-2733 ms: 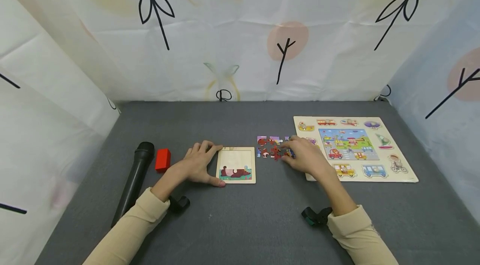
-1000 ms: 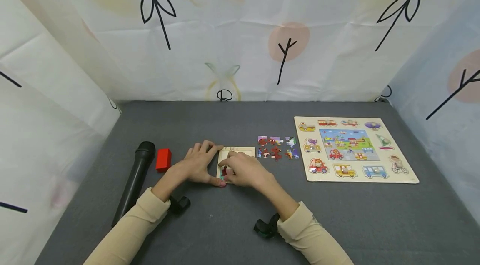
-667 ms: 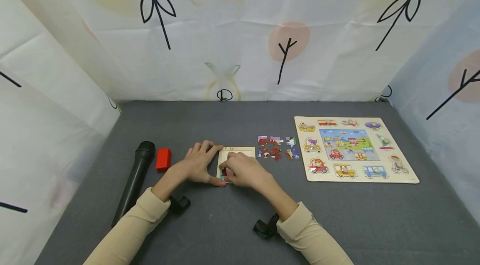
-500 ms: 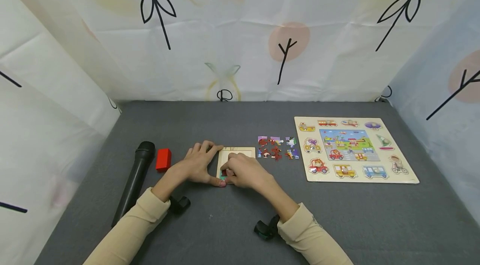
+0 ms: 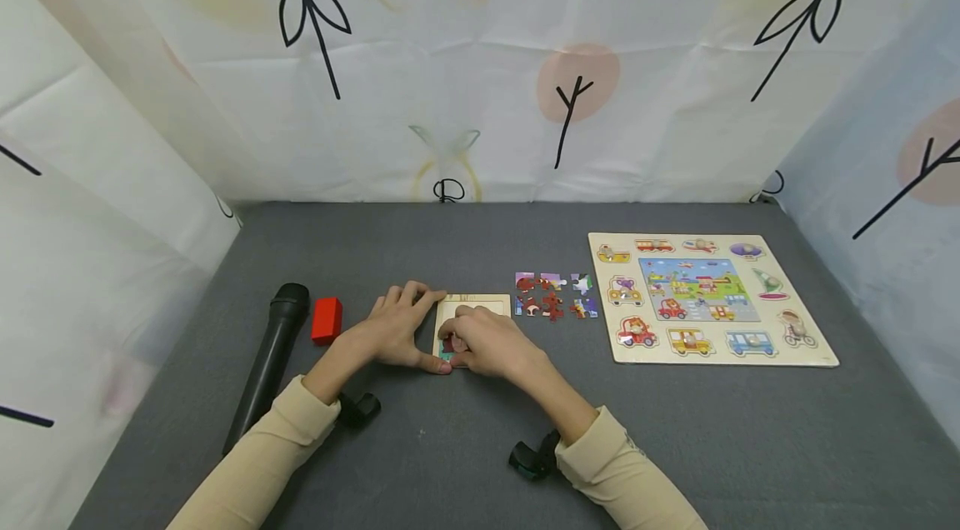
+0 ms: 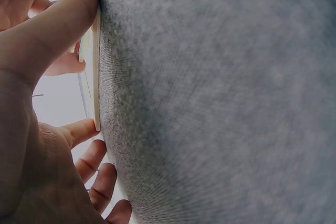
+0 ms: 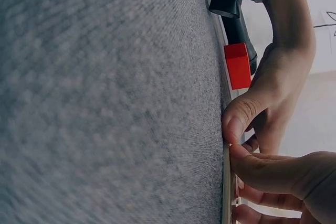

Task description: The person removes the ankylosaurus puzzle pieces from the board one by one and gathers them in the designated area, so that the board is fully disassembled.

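Note:
A small wooden jigsaw tray (image 5: 474, 298) lies flat on the grey table in the head view. My left hand (image 5: 393, 326) holds its left side, thumb at the near corner and index finger at the far one; the left wrist view shows this hand along the tray's edge. Over the tray's lower left part, my right hand (image 5: 491, 340) has its fingers bent, pinching a small dark red and pink puzzle piece (image 5: 454, 343) down on the tray. That hand covers most of the tray's lower part. Several loose puzzle pieces (image 5: 552, 305) lie in two rows just right of the tray.
A large wooden picture puzzle board (image 5: 802, 347) lies at the right. On the left are a red block (image 5: 326, 321) and a black microphone (image 5: 273, 355). Black wrist devices (image 5: 532, 459) hang below both wrists. Patterned cloth walls stand around the table's back and sides.
My right hand has moved left from the loose pieces to the tray; over the last second only its fingertips shift slightly. The left hand stays at the tray's left side.

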`<state>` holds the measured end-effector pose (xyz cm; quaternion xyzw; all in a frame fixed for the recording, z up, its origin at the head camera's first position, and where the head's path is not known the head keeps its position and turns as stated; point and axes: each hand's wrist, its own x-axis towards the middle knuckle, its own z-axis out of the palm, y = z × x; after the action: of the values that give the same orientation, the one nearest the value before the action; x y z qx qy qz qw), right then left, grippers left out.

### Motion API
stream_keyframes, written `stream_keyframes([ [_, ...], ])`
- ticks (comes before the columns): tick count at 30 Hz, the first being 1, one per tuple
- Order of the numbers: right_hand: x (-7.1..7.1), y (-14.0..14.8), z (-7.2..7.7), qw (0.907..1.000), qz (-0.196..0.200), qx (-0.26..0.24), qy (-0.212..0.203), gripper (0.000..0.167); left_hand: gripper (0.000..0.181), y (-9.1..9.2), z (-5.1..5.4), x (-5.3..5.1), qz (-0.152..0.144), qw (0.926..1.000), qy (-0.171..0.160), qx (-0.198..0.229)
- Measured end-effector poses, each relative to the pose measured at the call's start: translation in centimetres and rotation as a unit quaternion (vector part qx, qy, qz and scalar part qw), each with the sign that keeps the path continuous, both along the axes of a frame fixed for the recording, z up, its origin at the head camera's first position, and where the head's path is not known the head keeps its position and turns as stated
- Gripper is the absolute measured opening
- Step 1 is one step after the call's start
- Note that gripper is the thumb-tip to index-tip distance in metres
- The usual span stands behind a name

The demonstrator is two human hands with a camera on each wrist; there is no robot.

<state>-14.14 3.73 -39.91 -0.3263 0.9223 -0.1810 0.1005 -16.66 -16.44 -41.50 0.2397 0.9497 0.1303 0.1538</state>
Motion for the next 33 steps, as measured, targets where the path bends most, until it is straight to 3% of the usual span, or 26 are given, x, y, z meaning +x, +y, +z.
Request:
stream_keyframes([
  [6, 0.12, -0.19, 0.18, 0.9999, -0.001, 0.006, 0.012, 0.034, 0.112, -0.01, 0.00, -0.03, -0.001, 1.0000, -0.001, -0.003],
  [12, 0.24, -0.27, 0.21, 0.9993, 0.022, -0.006, 0.029, 0.023, 0.113, -0.03, -0.06, -0.03, 0.002, 1.0000, -0.002, -0.004],
  [18, 0.13, -0.30, 0.09, 0.9993, 0.028, -0.024, -0.002, 0.017, 0.112, -0.01, -0.06, 0.00, 0.000, 1.0000, -0.001, -0.004],
  [33, -0.08, -0.01, 0.20, 0.9987, 0.038, -0.028, -0.017, 0.032, 0.113, 0.00, -0.02, -0.06, 0.000, 1.0000, -0.004, -0.006],
])
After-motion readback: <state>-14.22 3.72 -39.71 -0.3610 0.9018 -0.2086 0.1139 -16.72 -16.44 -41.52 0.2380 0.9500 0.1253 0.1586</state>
